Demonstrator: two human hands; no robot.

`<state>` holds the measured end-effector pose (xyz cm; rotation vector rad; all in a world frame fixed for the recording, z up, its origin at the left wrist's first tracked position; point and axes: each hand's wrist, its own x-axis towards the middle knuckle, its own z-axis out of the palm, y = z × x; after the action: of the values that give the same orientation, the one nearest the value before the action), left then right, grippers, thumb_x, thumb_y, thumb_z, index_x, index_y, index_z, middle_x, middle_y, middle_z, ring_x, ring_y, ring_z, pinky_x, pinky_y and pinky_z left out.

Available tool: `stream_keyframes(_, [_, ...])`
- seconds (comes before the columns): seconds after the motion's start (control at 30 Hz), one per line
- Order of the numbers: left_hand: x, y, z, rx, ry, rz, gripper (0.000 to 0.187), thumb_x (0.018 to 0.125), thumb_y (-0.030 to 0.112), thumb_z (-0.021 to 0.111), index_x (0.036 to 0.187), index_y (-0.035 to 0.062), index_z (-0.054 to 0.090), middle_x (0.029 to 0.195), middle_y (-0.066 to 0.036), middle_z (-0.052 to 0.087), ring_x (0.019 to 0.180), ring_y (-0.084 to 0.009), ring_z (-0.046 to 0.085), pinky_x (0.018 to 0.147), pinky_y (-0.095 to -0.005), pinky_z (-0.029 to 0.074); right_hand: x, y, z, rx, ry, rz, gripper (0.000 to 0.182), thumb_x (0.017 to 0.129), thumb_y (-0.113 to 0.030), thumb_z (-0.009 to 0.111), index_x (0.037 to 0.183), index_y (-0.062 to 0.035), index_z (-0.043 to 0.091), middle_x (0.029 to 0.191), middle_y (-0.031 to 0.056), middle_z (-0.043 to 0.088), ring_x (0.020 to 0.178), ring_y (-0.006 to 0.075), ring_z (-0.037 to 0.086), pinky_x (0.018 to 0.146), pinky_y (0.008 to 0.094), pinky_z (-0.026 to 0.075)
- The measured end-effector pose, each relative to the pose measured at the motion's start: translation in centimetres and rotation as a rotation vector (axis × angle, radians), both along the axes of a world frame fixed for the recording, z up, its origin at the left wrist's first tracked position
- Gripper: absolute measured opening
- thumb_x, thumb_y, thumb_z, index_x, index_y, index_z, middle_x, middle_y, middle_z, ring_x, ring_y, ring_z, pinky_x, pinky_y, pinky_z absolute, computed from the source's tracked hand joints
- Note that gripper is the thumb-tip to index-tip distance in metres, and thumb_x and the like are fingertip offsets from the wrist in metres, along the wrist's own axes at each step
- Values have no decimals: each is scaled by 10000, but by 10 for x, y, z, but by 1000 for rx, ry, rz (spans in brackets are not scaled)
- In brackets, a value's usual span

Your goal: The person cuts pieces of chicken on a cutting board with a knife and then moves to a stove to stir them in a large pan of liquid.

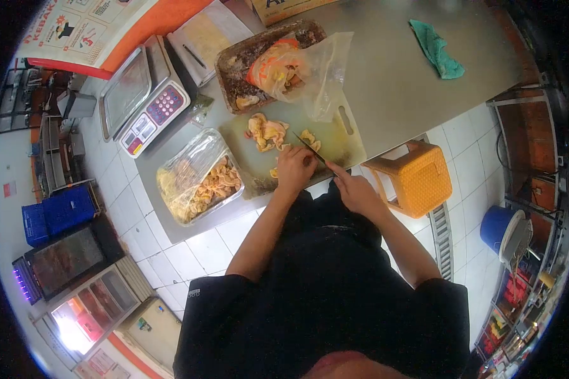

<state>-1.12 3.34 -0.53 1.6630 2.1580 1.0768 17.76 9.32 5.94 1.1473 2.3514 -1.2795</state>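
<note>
My right hand (pixel 355 189) grips a knife (pixel 311 147), its blade angled across the cutting board (pixel 236 138) toward the far left. Close beside the blade, my left hand (pixel 296 168) rests on the board with fingers curled; whatever is under them is hidden. A small yellowish piece of raw chicken (pixel 310 139) lies just beyond the blade. Farther back on the board is a larger heap of raw chicken (pixel 267 132). To the left, a clear plastic-lined tub (pixel 184 218) holds many cut chicken pieces (pixel 216 187).
A dark, stained tray (pixel 229 69) behind the board bears a plastic bag (pixel 316 79) with contents. A digital scale (pixel 161 107) stands at the left, and a green cloth (pixel 437 50) lies at the table's far right. An orange stool (pixel 417 180) and blue bucket (pixel 501 230) are on the floor.
</note>
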Motion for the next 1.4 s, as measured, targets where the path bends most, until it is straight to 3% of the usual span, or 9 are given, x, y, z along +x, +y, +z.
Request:
stream_keyframes(0.2, [2, -1, -4, -35, -43, 20, 97, 674, 93, 726, 733, 81, 651, 716, -74, 617, 760, -284, 573, 706, -400, 457, -14, 0, -14, 40, 95, -27, 484, 1002, -250, 409, 1473, -301, 313, 847, 295, 640, 797, 460, 639, 752, 557, 505])
stream_keyframes(0.47, [-9, -13, 14, -91, -153, 85, 156, 688, 94, 716, 824, 83, 640, 718, -82, 617, 749, -305, 576, 736, -425, 451, 49, 12, 37, -94, -41, 13, 477, 1003, -261, 422, 1470, -299, 330, 814, 287, 631, 770, 456, 634, 728, 543, 504])
stream_keyframes(0.57, [-23, -40, 20, 20, -43, 122, 139, 737, 126, 718, 837, 64, 645, 775, -95, 636, 813, -322, 593, 761, -429, 471, 40, 19, 28, -44, 96, -92, 471, 999, -263, 432, 1462, -296, 350, 813, 279, 634, 778, 457, 633, 740, 544, 500])
stream_keyframes(0.63, [-27, -54, 15, -189, 132, 283, 272, 751, 159, 713, 1001, 75, 644, 943, -135, 632, 932, -350, 568, 818, -446, 459, 27, 14, 18, 53, 147, -171, 471, 996, -258, 440, 1459, -295, 359, 822, 278, 638, 790, 457, 634, 752, 543, 500])
stream_keyframes(0.73, [-18, -55, 23, -295, 80, 363, 426, 745, 213, 731, 1118, 60, 595, 1123, -202, 575, 1038, -378, 519, 890, -466, 428, 10, 6, 12, 100, -22, 40, 484, 986, -232, 461, 1458, -291, 368, 828, 264, 645, 805, 454, 634, 763, 532, 504])
stream_keyframes(0.83, [-7, -39, 26, -321, 31, 306, 533, 733, 233, 740, 1186, 35, 541, 1184, -242, 527, 1073, -401, 498, 932, -481, 408, 28, 0, 10, -57, 238, -37, 481, 986, -201, 462, 1455, -277, 387, 936, 254, 668, 864, 459, 641, 805, 518, 508])
stream_keyframes(0.97, [-1, -7, 34, -353, -34, 261, 451, 758, 206, 713, 1140, 13, 569, 1132, -220, 557, 1094, -395, 496, 950, -487, 398, 46, 11, 15, 9, 353, -229, 441, 996, -168, 476, 1435, -177, 437, 1175, 250, 629, 1055, 366, 640, 930, 384, 468])
stream_keyframes(1.27, [-11, -2, -5, -316, -4, -11, 195, 737, 113, 666, 913, 33, 687, 890, -197, 641, 827, -406, 614, 731, -434, 521, 49, 14, 16, -50, 472, -342, 436, 996, -124, 470, 1428, -71, 435, 1334, 195, 564, 1251, 265, 528, 1039, 359, 394])
stream_keyframes(1.4, [-45, -24, 53, -342, -612, 251, 173, 792, 49, 616, 939, -3, 688, 744, -113, 680, 684, -249, 653, 620, -326, 530, 57, 13, -1, -118, 426, -395, 440, 993, -114, 464, 1430, -63, 431, 1356, 180, 552, 1284, 253, 500, 1053, 347, 379])
